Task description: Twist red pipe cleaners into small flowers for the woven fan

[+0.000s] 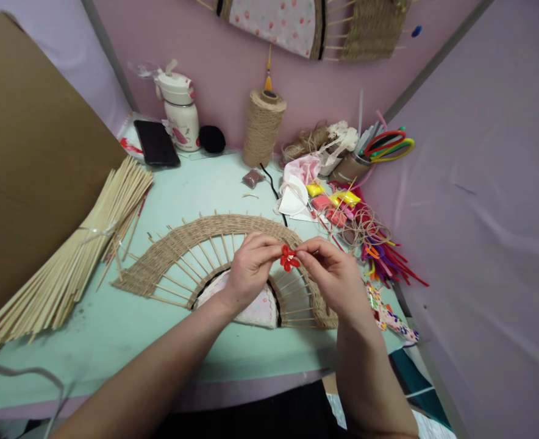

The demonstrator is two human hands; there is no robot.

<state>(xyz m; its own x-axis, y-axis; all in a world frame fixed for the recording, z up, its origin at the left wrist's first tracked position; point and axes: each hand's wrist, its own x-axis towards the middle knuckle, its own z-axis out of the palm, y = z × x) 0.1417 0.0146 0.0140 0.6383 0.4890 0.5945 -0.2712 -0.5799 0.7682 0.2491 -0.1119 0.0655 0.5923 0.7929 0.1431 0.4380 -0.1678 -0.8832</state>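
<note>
Pinching a red flower (pixel 288 259) from opposite sides, left fingers (pixel 266 249) and right fingers (pixel 313 246) clamped

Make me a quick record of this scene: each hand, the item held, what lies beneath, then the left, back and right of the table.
Left hand: pinching one side of the red flower-shaped piece
Right hand: pinching its other side
Held item: red, petalled, pale at the center
Beneath: fan-shaped woven piece on the pale green table
Left: bundle of pale sticks
Back: dark phone, white bottle, twine spool
Right: brightly colored stems
</note>
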